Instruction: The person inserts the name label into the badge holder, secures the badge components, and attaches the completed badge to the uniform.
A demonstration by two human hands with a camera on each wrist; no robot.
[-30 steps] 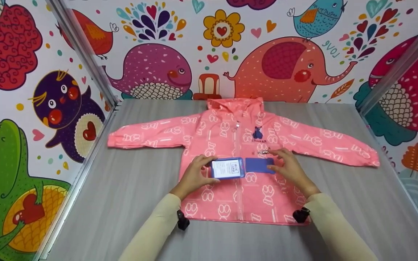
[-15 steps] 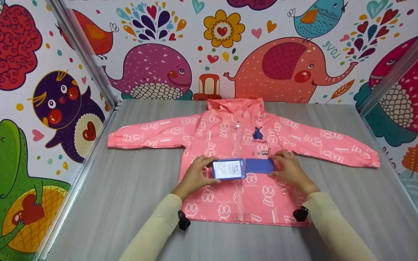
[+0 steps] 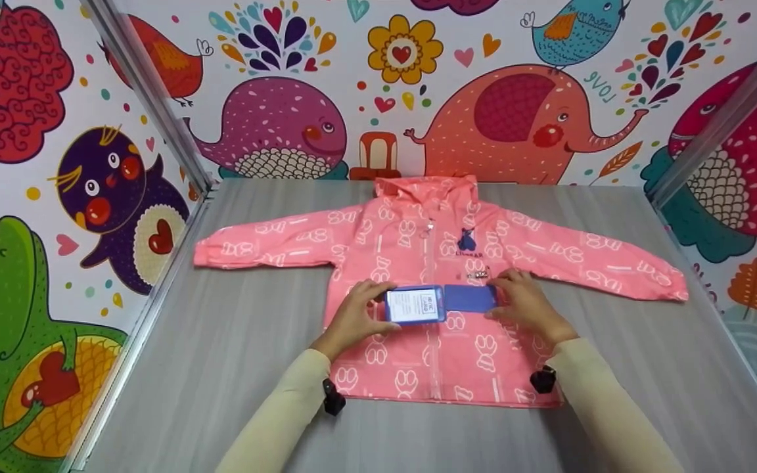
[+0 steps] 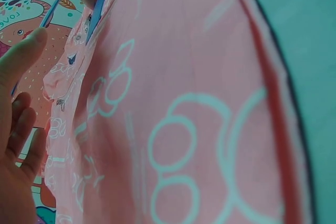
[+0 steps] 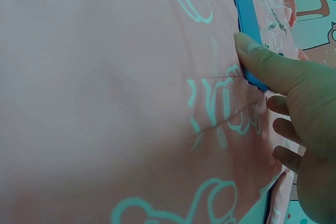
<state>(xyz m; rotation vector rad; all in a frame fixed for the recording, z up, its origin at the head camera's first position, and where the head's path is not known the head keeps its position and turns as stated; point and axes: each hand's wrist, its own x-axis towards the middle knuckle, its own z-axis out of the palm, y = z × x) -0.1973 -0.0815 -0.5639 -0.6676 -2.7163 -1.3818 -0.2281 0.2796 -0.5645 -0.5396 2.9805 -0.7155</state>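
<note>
In the head view my left hand (image 3: 355,318) holds a blue-framed badge holder (image 3: 412,305) by its left end, thumb at the lower edge and fingers at the upper. A white printed card shows in its face. In the left wrist view the holder (image 4: 51,10) stands clear of the cloth, seen edge-on. My right hand (image 3: 528,303) pinches the right end of a flat blue rectangular piece (image 3: 469,299) lying close over the pink jacket (image 3: 405,374). Its thumb (image 5: 252,51) presses along the blue piece in the right wrist view. Holder and blue piece sit end to end.
The jacket lies front up on the grey table (image 3: 253,335), sleeves spread sideways and hood toward the back wall. A small metal clip (image 3: 479,275) lies on its chest, just above the blue piece. Cartoon-printed walls (image 3: 391,66) with metal corner posts enclose the table.
My right thumb and fingers have shifted slightly to the right end of the blue piece. The left hand and badge holder have barely moved.
</note>
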